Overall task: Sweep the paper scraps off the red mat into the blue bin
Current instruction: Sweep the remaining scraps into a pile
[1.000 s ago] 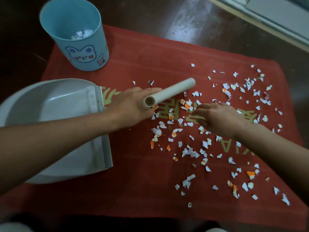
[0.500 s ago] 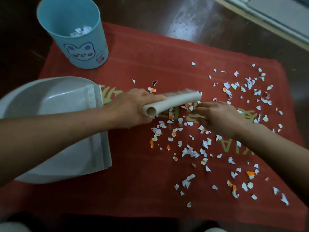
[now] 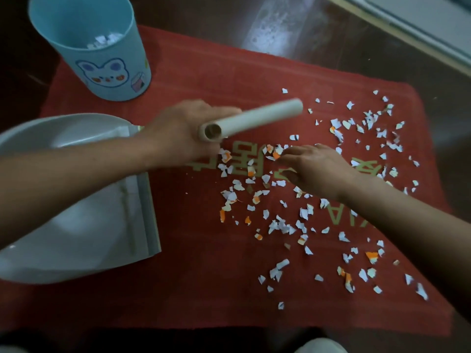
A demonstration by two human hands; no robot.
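Left forearm bare, enters from left edge, reaches rightward. Left grip (image 3: 183,133) back up, fingers wrapped round near end of pale tube handle (image 3: 257,117); handle's far end points up and right. Grip blurred. Right forearm bare, enters from lower right, angles up-left. Right grip (image 3: 318,171) palm down, held low, fingers loosely bent, tips pointing left, nothing seen held. Grips near each other, apart; left one farther from body.

paper scraps (image 3: 280,225): white and orange, strewn over middle and right
red mat (image 3: 204,289): flat, gold lettering
blue bin (image 3: 107,59): upright, far-left corner, scraps inside
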